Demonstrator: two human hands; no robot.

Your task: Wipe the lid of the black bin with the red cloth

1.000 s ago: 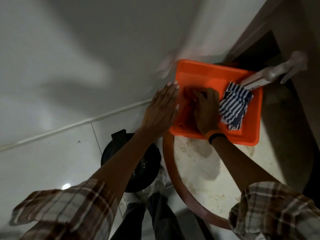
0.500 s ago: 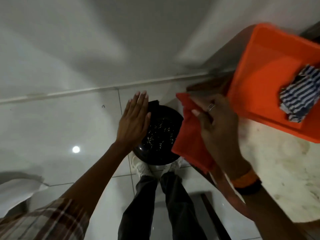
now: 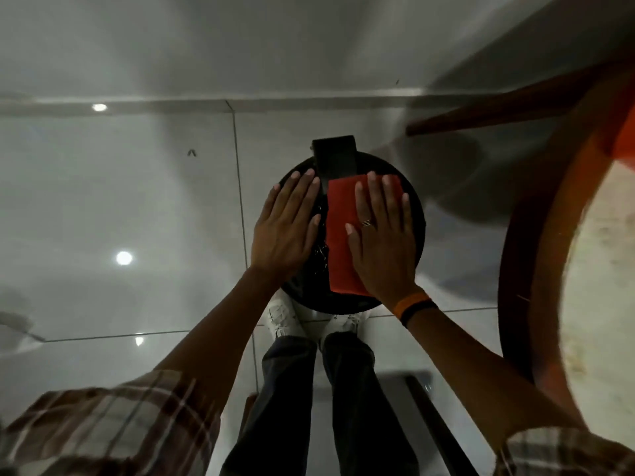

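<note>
The black bin (image 3: 417,218) stands on the floor just ahead of my feet, its round lid facing up with a black hinge block at the far edge. The red cloth (image 3: 338,228) lies folded flat on the right half of the lid. My right hand (image 3: 383,235) presses flat on the cloth, fingers spread and pointing away from me. My left hand (image 3: 285,228) rests flat on the lid's left side, fingers apart, holding nothing. Both hands hide much of the lid.
A round table with a wooden rim (image 3: 525,269) and pale marbled top stands close on the right, one wooden leg (image 3: 498,111) reaching towards the wall. An orange tray corner (image 3: 627,139) shows at the right edge. Glossy white floor tiles (image 3: 137,201) spread to the left; my white shoes (image 3: 283,316) touch the bin.
My right hand carried the red cloth from the orange tray down onto the bin lid and laid it flat. My left hand came down onto the lid. My view swung down towards the bin.
</note>
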